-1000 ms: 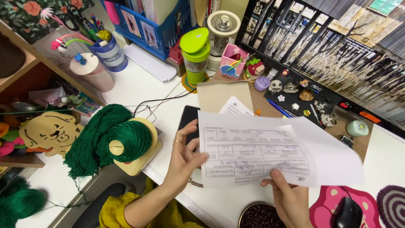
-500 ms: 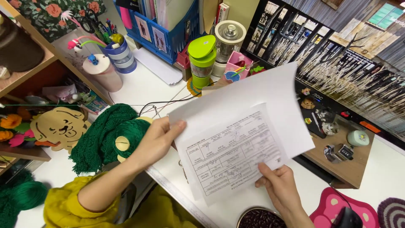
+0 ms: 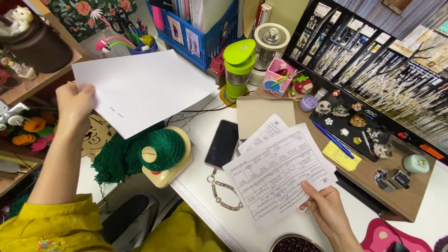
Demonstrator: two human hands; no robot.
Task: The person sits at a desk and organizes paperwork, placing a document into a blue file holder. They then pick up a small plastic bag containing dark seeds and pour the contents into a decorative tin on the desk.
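**Two sheets, one in each hand, over a crowded white worktop**

The left hand (image 3: 74, 103) has its grip pinched on the edge of a mostly blank white sheet (image 3: 144, 88), held up well to the left of the dark phone (image 3: 223, 143). The right hand (image 3: 329, 211) has its grip clamped on the lower corner of a printed form (image 3: 275, 176), a white page ruled into tables, which lies just right of the phone and overlaps more papers there.

Left of the phone sits a spool of green yarn (image 3: 161, 148) on a pale yellow stand. Behind the phone stand a lime-green blender cup (image 3: 239, 63) and a blue file crate (image 3: 205, 35) with small picture cards on its front. Right of the phone, a yellow sticky note (image 3: 342, 157) rests on a wooden riser (small figurines line the monitor's foot). The white worktop (image 3: 200, 186) has a ruler-marked front edge; wooden shelves of trinkets stand far left.
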